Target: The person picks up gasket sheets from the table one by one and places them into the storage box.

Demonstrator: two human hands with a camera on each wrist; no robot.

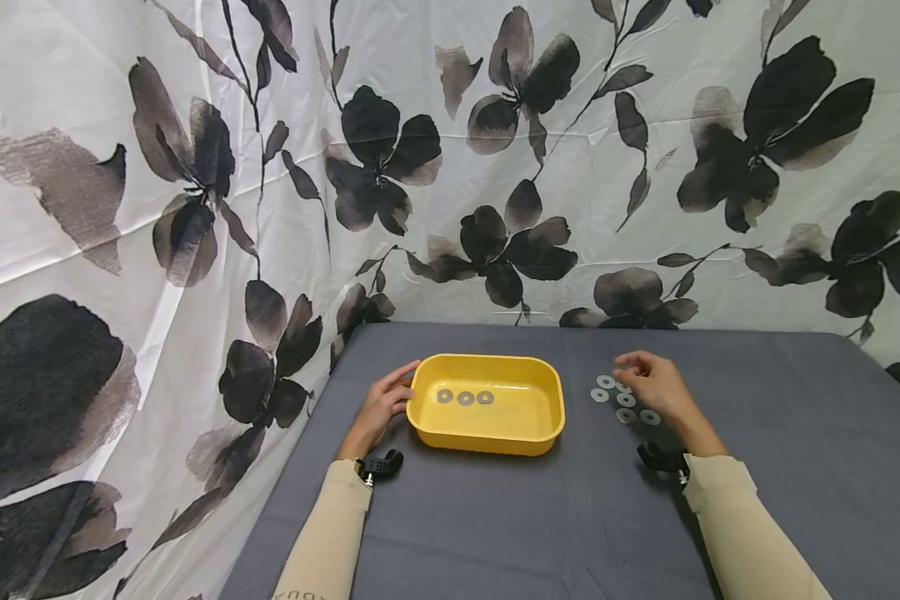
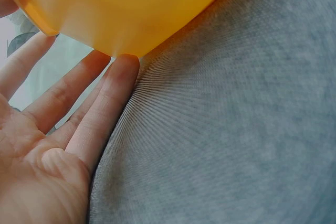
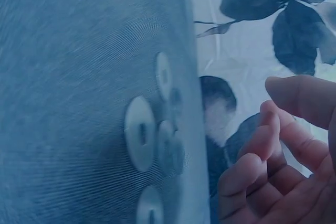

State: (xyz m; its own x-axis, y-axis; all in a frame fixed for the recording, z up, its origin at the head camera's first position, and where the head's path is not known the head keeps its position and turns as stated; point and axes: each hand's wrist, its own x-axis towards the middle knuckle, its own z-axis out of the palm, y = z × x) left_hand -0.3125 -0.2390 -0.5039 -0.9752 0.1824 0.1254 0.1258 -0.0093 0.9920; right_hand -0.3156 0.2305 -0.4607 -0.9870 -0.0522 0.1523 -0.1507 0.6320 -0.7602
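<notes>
A yellow tub (image 1: 484, 442) stands on the cloth-covered table, with three flat metal washers (image 1: 466, 398) lying in a row inside it. Against its left end rests my left hand (image 1: 378, 408); in the left wrist view the extended fingers (image 2: 100, 114) touch the yellow wall without curling round it. To the right of the tub, several more washers (image 1: 626, 400) lie loose on the cloth. Over their far side hovers my right hand (image 1: 656, 385), hiding part of one washer. The right wrist view shows its thumb (image 3: 299, 98) apart from loosely bent fingers, nothing visible between them.
Grey cloth (image 1: 495, 525) covers the table. A white curtain with dark flowers (image 1: 525, 167) hangs behind the table and along its left side. Each wrist carries a black camera mount (image 1: 662, 457).
</notes>
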